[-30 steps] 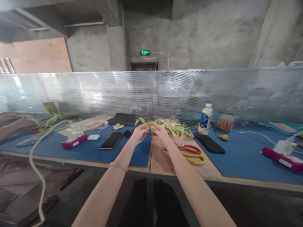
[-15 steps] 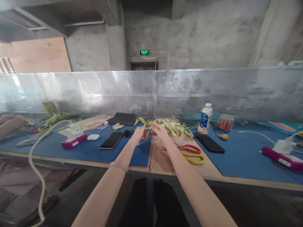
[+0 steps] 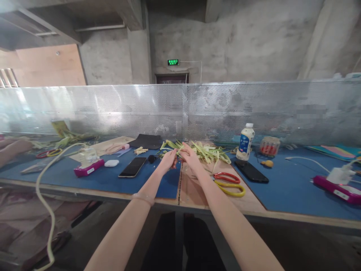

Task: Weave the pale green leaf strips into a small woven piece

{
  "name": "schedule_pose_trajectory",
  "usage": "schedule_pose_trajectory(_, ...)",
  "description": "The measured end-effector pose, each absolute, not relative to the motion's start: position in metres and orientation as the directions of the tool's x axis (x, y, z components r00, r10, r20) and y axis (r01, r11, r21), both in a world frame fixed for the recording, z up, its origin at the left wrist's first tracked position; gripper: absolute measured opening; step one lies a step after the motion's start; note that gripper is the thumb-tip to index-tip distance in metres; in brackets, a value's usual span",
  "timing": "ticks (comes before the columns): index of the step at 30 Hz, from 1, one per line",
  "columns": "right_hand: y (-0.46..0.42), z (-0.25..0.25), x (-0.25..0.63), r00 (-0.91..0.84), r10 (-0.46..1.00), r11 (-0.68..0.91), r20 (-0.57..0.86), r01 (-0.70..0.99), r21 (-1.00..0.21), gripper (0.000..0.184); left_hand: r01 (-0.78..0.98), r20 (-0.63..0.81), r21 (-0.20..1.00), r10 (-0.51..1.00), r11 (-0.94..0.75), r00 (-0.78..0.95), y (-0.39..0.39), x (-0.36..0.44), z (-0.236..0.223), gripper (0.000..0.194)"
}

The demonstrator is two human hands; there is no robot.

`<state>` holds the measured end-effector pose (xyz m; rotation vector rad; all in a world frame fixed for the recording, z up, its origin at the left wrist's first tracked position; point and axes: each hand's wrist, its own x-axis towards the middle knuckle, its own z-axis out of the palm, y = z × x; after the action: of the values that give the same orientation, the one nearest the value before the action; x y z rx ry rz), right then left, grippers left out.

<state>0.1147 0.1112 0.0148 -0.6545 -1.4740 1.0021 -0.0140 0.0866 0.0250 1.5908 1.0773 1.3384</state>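
My left hand [image 3: 169, 161] and my right hand [image 3: 190, 155] meet over the table, fingertips close together. Both are closed on thin pale-green leaf strips [image 3: 178, 151], which look like husk or stem; the fingers hide most of what they hold. Right behind my right hand lies a loose pile of the same green and whitish leaf strips [image 3: 210, 152] on a bare wooden board [image 3: 194, 190]. Partly under my right forearm rest scissors with one red and one yellow handle [image 3: 229, 184].
Left of my hands are a phone [image 3: 132, 167], a white case [image 3: 111, 163] and a purple power strip [image 3: 88, 168]. To the right stand a bottle [image 3: 244, 143], a black phone [image 3: 251, 171] and a jar [image 3: 269, 146]. A co-worker's hand [image 3: 17, 148] shows far left.
My fingers have shifted a little around the leaf strips. A strip that hung below my left hand no longer shows. The things on the table stay put.
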Motion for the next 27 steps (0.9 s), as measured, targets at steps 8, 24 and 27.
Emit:
schedule_pose_trajectory(8, 0.115, 0.012, 0.113, -0.049, 0.949, 0.316, 0.313, 0.092, -0.944, 0.049, 0.268, 0.477, 0.843, 0.879, -0.466, 0.03, 0.082, -0.013, 0.029, 0.043)
schedule_pose_trajectory(24, 0.104, 0.02, 0.115, -0.067, 0.69, 0.682, 0.721, 0.394, -0.616, 0.033, 0.607, 0.612, 0.57, 0.779, -0.553, 0.135, 0.082, -0.01, 0.026, 0.039)
schedule_pose_trajectory(27, 0.103, 0.02, 0.115, -0.061, 0.684, 0.679, 0.727, 0.418, -0.604, 0.034, 0.671, 0.604, 0.534, 0.787, -0.515, 0.123, 0.084, -0.011, 0.025, 0.039)
